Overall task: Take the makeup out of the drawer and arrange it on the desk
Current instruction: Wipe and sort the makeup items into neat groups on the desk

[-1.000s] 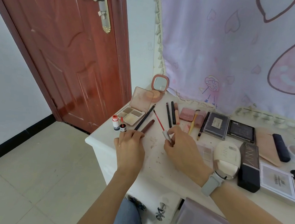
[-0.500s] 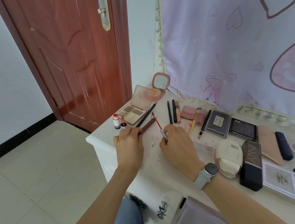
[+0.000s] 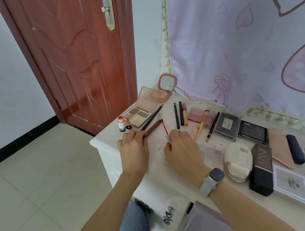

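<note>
Makeup lies spread over the white desk (image 3: 160, 173). My left hand (image 3: 134, 147) holds the near end of a dark brown tube (image 3: 154, 127) that lies on the desk beside a black pencil (image 3: 152, 117). My right hand (image 3: 183, 153) pinches the silver end of a thin red applicator wand (image 3: 164, 126) angled up and to the left. An open eyeshadow palette (image 3: 140, 116) and small red bottles (image 3: 122, 125) sit just beyond my left hand. Below the desk's front, a purple drawer (image 3: 211, 222) stands pulled out.
A pink compact mirror (image 3: 166, 82) stands at the back. Pencils, a pink blush (image 3: 196, 114), black palettes (image 3: 225, 125), a cream oval case (image 3: 237, 163) and a dark box (image 3: 261, 169) fill the right side. A red door (image 3: 70, 49) is at left; a curtain (image 3: 250, 50) hangs behind.
My right hand has drawn the red wand a little to the left, toward the brown tube. My left hand has stayed on the tube's near end.
</note>
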### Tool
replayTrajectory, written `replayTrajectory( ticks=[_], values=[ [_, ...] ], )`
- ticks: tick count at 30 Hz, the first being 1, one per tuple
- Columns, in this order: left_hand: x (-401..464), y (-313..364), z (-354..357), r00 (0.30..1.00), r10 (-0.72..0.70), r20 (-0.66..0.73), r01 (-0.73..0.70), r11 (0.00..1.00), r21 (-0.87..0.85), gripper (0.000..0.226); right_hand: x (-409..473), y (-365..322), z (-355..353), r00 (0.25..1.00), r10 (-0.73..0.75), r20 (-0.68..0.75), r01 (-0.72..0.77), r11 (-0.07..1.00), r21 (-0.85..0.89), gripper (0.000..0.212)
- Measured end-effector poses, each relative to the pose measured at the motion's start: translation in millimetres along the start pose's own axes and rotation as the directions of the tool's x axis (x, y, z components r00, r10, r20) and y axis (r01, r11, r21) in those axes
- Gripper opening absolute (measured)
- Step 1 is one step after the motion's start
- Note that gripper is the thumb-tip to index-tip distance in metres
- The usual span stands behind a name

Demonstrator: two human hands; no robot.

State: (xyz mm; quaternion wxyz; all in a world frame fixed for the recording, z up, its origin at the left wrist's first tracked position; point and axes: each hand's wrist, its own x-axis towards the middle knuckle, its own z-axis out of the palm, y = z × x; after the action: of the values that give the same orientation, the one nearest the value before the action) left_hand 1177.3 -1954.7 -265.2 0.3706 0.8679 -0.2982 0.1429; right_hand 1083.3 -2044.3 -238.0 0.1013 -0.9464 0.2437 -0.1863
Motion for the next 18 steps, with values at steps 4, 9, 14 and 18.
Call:
replayTrajectory(
  ticks=[4, 9, 14, 18],
  values=[
    [0.3, -0.1, 1.6, 1.0, -0.016, 0.0, 0.016, 1.0, -0.001, 0.017, -3.7, 0.1, 0.9, 0.996, 0.058, -0.066, -0.055, 0.997, 0.053, 0.013],
    [-0.2, 0.2, 1.1, 1.0, 0.001, -0.012, -0.001, 0.999, -0.039, 0.015, -0.3, -4.8, -1.1, 0.983, 0.099, -0.154, -0.075, 0.985, 0.157, 0.021],
    [-0.7, -0.4, -0.1, 1.0, 0.014, -0.018, -0.015, 0.998, -0.064, 0.012, -0.5, -2.1, 3.1, 0.992, 0.066, -0.105, -0.054, 0.992, 0.11, 0.018],
    [-0.7, -0.8, 0.0, 1.0, 0.004, -0.016, -0.004, 0.998, -0.058, 0.013, -3.4, -2.5, 7.5, 0.995, 0.05, -0.091, -0.045, 0.997, 0.055, 0.018]
  ],
)
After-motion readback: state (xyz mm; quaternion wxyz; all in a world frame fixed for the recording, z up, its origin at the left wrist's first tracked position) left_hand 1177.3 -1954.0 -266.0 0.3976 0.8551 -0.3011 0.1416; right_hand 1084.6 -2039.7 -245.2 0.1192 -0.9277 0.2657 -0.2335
